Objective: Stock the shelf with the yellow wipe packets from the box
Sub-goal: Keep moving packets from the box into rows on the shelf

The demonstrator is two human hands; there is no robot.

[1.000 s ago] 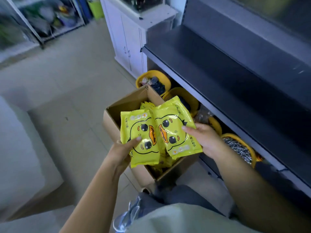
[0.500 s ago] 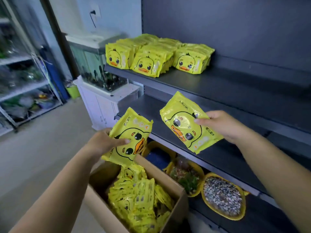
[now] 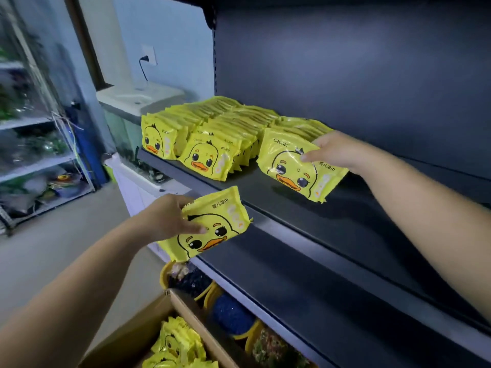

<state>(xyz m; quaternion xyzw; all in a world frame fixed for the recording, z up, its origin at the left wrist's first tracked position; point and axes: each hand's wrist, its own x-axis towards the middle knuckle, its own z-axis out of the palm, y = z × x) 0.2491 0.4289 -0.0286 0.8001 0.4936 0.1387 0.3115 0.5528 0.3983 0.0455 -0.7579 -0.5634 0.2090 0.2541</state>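
- The glossy yellow duck-face wipe packet (image 3: 297,170) in the right hand (image 3: 336,152) leans at the front of the third row on the dark metal shelf (image 3: 265,187), its lower edge on or just above the board; I cannot tell which.
- The right hand pinches its top corner, thumb on the face.
- A second yellow duck packet (image 3: 212,229) is clamped at its left end by the left hand (image 3: 170,219), in the air below the shelf lip.
- They look light, soft and slippery, so pinching a sealed edge seems safest.
- Stocked rows of yellow packets (image 3: 210,134) stand left of it.
- The brown cardboard box (image 3: 183,306) below holds more.
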